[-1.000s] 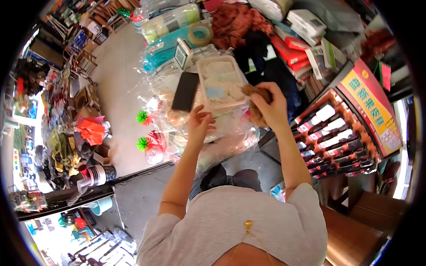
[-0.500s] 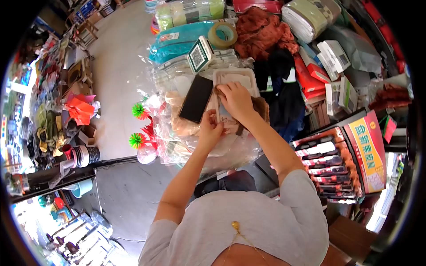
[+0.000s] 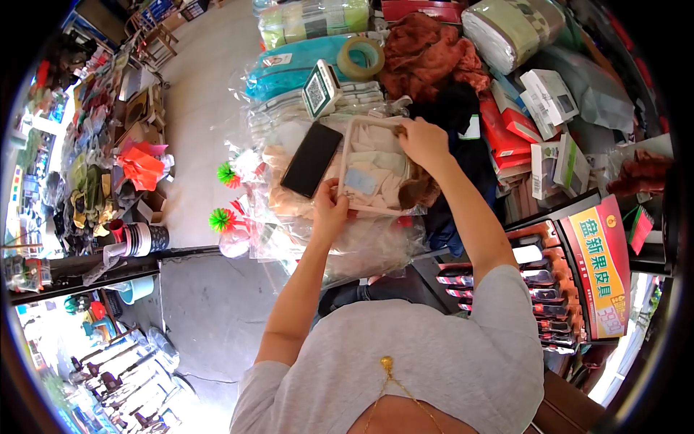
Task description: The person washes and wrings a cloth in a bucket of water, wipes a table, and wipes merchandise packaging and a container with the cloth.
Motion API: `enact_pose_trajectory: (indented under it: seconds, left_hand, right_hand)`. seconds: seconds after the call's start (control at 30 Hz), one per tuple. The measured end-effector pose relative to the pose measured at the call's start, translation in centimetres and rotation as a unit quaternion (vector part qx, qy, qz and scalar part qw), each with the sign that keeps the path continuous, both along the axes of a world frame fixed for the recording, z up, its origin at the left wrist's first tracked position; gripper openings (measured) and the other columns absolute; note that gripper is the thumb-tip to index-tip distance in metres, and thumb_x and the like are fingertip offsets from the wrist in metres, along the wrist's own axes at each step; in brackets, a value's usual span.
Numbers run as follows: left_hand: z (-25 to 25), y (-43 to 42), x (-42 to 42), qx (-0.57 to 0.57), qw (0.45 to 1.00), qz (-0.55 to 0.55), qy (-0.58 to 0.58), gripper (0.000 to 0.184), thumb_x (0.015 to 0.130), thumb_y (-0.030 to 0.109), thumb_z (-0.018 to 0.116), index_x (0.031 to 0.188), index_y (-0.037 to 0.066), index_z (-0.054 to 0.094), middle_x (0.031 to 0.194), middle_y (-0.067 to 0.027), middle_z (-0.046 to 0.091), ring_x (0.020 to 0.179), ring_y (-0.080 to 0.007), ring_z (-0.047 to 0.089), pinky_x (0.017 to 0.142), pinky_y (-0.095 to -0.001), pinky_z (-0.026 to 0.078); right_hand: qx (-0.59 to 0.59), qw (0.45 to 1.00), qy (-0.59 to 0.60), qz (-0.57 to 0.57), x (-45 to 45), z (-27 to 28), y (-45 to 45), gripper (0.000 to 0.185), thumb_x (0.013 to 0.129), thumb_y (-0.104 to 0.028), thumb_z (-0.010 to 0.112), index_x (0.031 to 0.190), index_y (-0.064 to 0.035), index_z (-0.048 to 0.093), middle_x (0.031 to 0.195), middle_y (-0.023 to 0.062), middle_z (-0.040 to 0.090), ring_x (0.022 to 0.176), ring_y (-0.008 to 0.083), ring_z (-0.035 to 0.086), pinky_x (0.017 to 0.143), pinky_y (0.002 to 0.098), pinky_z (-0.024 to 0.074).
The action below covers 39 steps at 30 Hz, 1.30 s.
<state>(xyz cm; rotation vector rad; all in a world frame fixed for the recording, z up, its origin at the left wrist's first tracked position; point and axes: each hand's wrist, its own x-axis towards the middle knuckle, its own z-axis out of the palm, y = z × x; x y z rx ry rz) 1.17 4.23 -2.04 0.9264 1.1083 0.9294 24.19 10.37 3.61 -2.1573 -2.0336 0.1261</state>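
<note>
A shallow pale tray (image 3: 345, 163) lies on plastic-wrapped goods, with folded cream cloth pieces (image 3: 376, 163) and a light blue patch inside. My left hand (image 3: 331, 211) pinches its lower left corner, thumb and fingers closed on the rim. At the tray's upper right corner, my right hand (image 3: 426, 143) is closed, with a bit of brown material at the fingertips. I cannot tell whether it also grips the rim. Brown fuzzy cloth (image 3: 418, 192) bunches at the tray's lower right. Left of the tray, close to my left hand, is a black phone (image 3: 311, 159).
Beyond the tray stand a QR-code sign (image 3: 320, 90) and a tape roll (image 3: 361, 58). Rust-red cloth (image 3: 430, 54) and boxes (image 3: 548, 98) pile up at the far right. A belt display (image 3: 593, 267) stands at right. Green-and-red ornaments (image 3: 228, 173) are at left.
My right hand has moved right, from over the tray to its upper right corner, uncovering the cream cloth. My left hand has shifted slightly left and stays at the tray's lower left.
</note>
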Motion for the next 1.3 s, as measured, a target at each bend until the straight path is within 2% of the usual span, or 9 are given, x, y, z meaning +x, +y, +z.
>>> enact_pose_trajectory:
  seconds: [0.17, 0.27, 0.33, 0.47, 0.5, 0.57, 0.67, 0.9, 1.3]
  left_hand:
    - [-0.8, 0.3, -0.4, 0.034, 0.999, -0.017, 0.035, 0.042, 0.077, 0.0, 0.045, 0.119, -0.002, 0.044, 0.078, -0.009, 0.056, 0.052, -0.0144, 0.057, 0.047, -0.0238, 0.048]
    - [-0.2, 0.3, -1.3, 0.027, 0.994, -0.061, 0.086, 0.047, 0.075, 0.001, 0.049, 0.122, 0.0, 0.045, 0.08, -0.0079, 0.054, 0.06, -0.0142, 0.058, 0.05, -0.0246, 0.046]
    - [1.0, -0.4, -1.6, 0.249, 0.932, -0.097, 0.243, 0.038, 0.079, 0.004, 0.05, 0.116, 0.002, 0.047, 0.096, -0.0092, 0.052, 0.076, -0.0119, 0.055, 0.06, -0.0246, 0.045]
    - [1.9, -1.5, -1.0, 0.431, 0.849, -0.028, 0.306, 0.033, 0.082, 0.011, 0.055, 0.111, 0.003, 0.044, 0.098, -0.0075, 0.05, 0.084, -0.0111, 0.049, 0.071, -0.0285, 0.043]
    - [0.9, -0.9, -0.6, 0.252, 0.953, -0.015, 0.167, 0.032, 0.083, 0.015, 0.056, 0.11, 0.004, 0.042, 0.1, -0.0079, 0.05, 0.089, -0.012, 0.048, 0.074, -0.0294, 0.042]
    - [2.1, -0.3, -0.1, 0.026, 0.999, 0.035, -0.013, 0.044, 0.085, 0.018, 0.056, 0.121, 0.006, 0.033, 0.098, -0.0095, 0.056, 0.085, -0.0132, 0.052, 0.072, -0.026, 0.042]
    - [1.4, 0.0, -0.4, 0.064, 0.996, 0.012, -0.055, 0.051, 0.088, 0.016, 0.053, 0.131, 0.006, 0.026, 0.101, -0.011, 0.057, 0.09, -0.0145, 0.053, 0.076, -0.0275, 0.043]
    - [0.0, -0.8, -0.1, 0.078, 0.995, 0.009, -0.057, 0.058, 0.088, 0.011, 0.05, 0.138, 0.003, 0.022, 0.122, -0.0133, 0.048, 0.107, -0.0162, 0.048, 0.089, -0.0282, 0.039]
    - [-0.6, -0.9, 0.1, 0.188, 0.982, 0.002, 0.029, 0.055, 0.084, -0.001, 0.047, 0.135, -0.001, 0.029, 0.127, -0.0145, 0.045, 0.114, -0.0181, 0.045, 0.094, -0.0271, 0.035]
  right_hand:
    - [0.028, 0.997, 0.048, -0.044, 1.6, -1.0, -0.8, 0.026, 0.076, -0.027, 0.055, 0.095, -0.0109, 0.06, 0.088, 0.0155, 0.061, 0.083, 0.0333, 0.061, 0.068, 0.0417, 0.0491]
    - [0.015, 0.976, 0.212, -0.042, 2.2, -2.2, -0.2, 0.028, 0.077, -0.029, 0.054, 0.097, -0.0101, 0.059, 0.089, 0.0173, 0.062, 0.084, 0.033, 0.06, 0.07, 0.0394, 0.0479]
    - [0.027, 0.945, 0.324, -0.037, 2.4, -2.6, -0.7, 0.031, 0.076, -0.027, 0.057, 0.1, -0.0073, 0.058, 0.09, 0.0171, 0.062, 0.083, 0.0304, 0.06, 0.071, 0.0348, 0.0466]
    - [0.025, 0.884, 0.467, 0.002, 0.8, -3.0, -2.9, 0.032, 0.075, -0.025, 0.061, 0.1, -0.0055, 0.057, 0.088, 0.0153, 0.062, 0.082, 0.0276, 0.06, 0.072, 0.0321, 0.0457]
    - [0.031, 0.89, 0.454, 0.027, -0.1, -2.9, -3.4, 0.031, 0.075, -0.023, 0.061, 0.1, -0.005, 0.057, 0.087, 0.0153, 0.062, 0.08, 0.0268, 0.06, 0.072, 0.0316, 0.0455]
    - [0.039, 0.912, 0.406, 0.04, -1.7, -2.5, -4.4, 0.029, 0.075, -0.021, 0.062, 0.1, -0.0065, 0.059, 0.088, 0.0134, 0.06, 0.081, 0.0275, 0.059, 0.071, 0.0329, 0.0461]
    - [0.163, 0.958, 0.228, 0.066, -3.9, -1.1, -5.8, 0.028, 0.074, -0.02, 0.064, 0.098, -0.0074, 0.06, 0.091, 0.01, 0.055, 0.081, 0.0277, 0.059, 0.072, 0.0333, 0.0467]
    - [0.14, 0.98, 0.143, 0.01, -3.2, -2.4, -6.2, 0.023, 0.074, -0.019, 0.062, 0.095, -0.0115, 0.058, 0.092, 0.0081, 0.054, 0.081, 0.0292, 0.058, 0.065, 0.0382, 0.0474]
    - [0.194, 0.938, 0.27, 0.103, -11.6, 0.0, -2.3, 0.017, 0.075, -0.021, 0.062, 0.083, -0.007, 0.058, 0.082, 0.01, 0.056, 0.078, 0.0296, 0.057, 0.064, 0.039, 0.0469]
